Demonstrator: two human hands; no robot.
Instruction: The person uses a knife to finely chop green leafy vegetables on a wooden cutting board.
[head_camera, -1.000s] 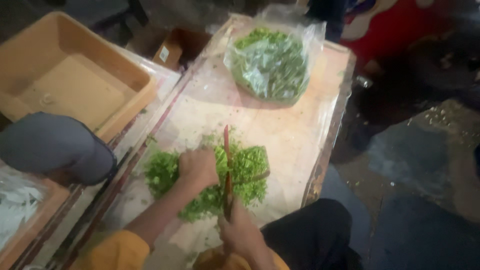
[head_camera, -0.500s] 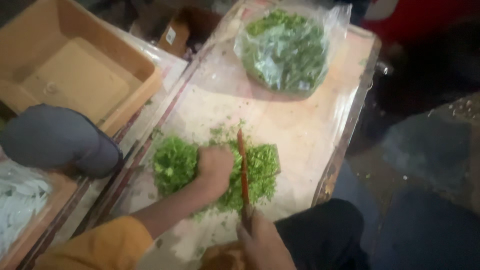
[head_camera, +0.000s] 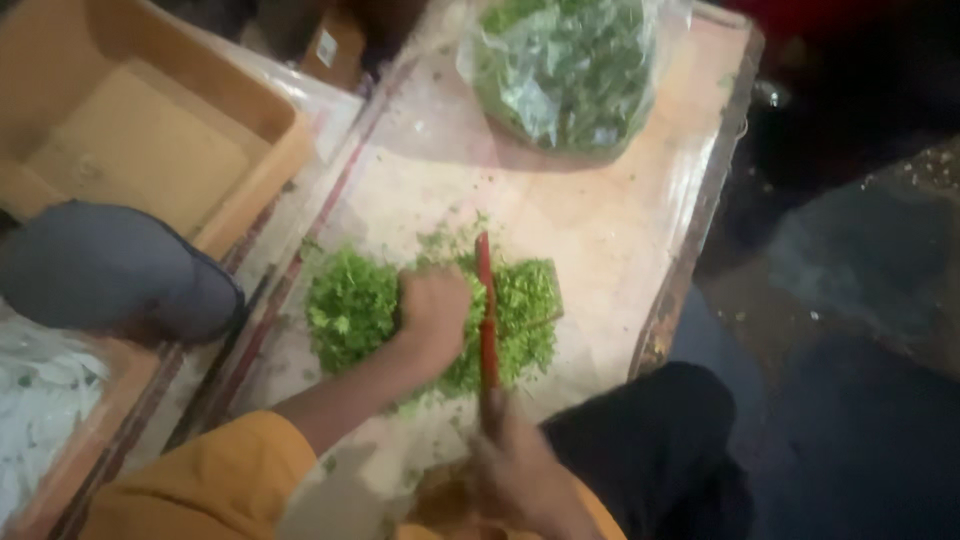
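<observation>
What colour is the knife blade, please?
Red, seen in the head view: the knife stands edge-down in the greens.

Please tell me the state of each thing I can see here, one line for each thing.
Left hand: closed, pressing on the green herbs.
Right hand: gripping the knife handle.
Knife: edge down in the herbs.
Green herbs: partly chopped, piled on the board.
Cutting board: flat, strewn with green bits.
Plastic bag: open, full of greens.
Tan crate: empty.

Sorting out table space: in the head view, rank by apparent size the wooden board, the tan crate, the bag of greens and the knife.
1. wooden board
2. tan crate
3. bag of greens, partly cut off by the frame
4. knife
</observation>
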